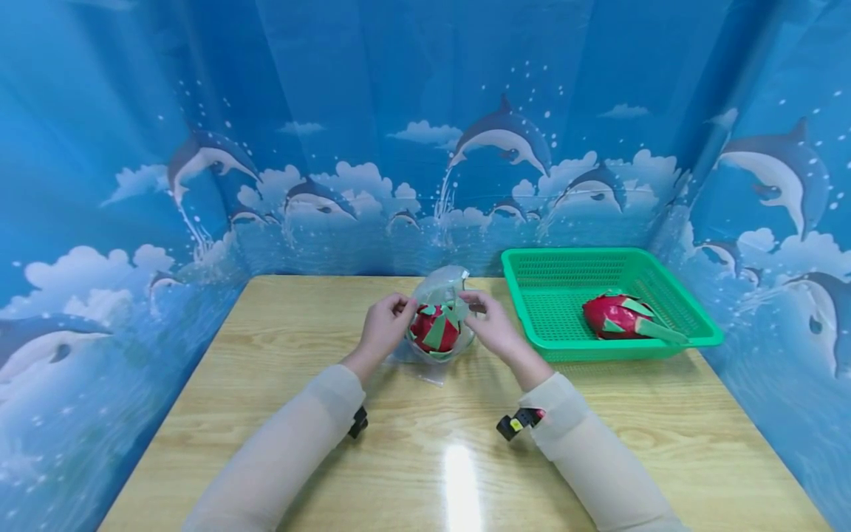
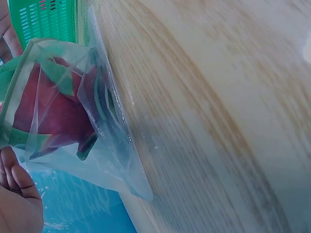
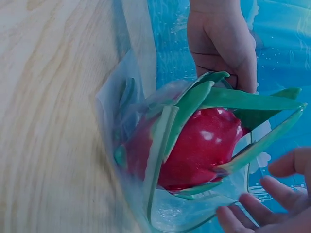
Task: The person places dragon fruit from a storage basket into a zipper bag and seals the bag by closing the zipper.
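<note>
A red dragon fruit [image 3: 204, 145] with green scales sits upright in a clear zip bag [image 2: 82, 170], its scale tips poking out of the open top. At the bag's left rim, my left hand [image 1: 385, 323] grips the edge between curled fingers and thumb; part of that grip is hidden. My right hand [image 1: 492, 323] is at the opposite side of the opening. In the right wrist view its fingers [image 3: 252, 208] are spread and loosely bent beside the rim, with no plastic visibly pinched between them.
A green plastic basket [image 1: 518, 295] stands at the back right of the wooden table [image 1: 299, 310]. Inside it lies another dragon fruit [image 1: 614, 316], with a long green scale reaching the basket's front rim. A blue dolphin-print curtain [image 1: 372, 89] surrounds the table's back and sides.
</note>
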The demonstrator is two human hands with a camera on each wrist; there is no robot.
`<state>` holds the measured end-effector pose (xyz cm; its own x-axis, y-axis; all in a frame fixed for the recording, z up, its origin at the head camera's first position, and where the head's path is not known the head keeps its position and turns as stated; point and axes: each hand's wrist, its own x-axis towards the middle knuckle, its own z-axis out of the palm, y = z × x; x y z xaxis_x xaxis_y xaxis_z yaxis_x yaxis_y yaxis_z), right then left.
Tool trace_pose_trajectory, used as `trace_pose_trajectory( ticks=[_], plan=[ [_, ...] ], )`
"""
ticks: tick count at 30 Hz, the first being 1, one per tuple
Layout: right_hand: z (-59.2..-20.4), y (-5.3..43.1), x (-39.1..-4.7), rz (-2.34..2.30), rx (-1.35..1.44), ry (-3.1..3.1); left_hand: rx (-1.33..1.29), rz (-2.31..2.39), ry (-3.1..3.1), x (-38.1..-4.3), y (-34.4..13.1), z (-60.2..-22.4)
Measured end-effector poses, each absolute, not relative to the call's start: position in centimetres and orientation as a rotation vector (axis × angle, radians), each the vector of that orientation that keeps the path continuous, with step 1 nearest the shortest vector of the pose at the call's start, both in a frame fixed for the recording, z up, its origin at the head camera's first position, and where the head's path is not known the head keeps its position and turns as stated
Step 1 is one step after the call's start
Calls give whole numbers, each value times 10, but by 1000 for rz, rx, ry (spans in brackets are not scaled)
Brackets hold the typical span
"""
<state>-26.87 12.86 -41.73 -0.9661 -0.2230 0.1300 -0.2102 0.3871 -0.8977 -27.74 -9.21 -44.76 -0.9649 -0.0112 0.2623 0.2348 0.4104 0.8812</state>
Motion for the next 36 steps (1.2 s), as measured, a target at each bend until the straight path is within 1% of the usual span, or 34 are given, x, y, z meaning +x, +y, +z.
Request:
trace_pose_trajectory(
  ticks=[7, 10, 17, 27, 36],
  plan=[
    [-426, 125, -273, -1884, -187, 2726, -154, -1591, -2474, -275, -90, -443],
    [-434, 125, -278, -1901, -148, 2754, -142, -1592, -2483, -273, -89, -440],
    [-450, 127, -287, -1936, 62, 2691, -149, -1593, -2486, -272, -89, -440],
    [-468, 122, -297, -1979, 218, 2648, -147, -1596, -2482, -273, -87, -440],
    [-467, 120, -297, -1984, 321, 2565, -152, -1597, -2478, -273, -88, -439]
  ],
)
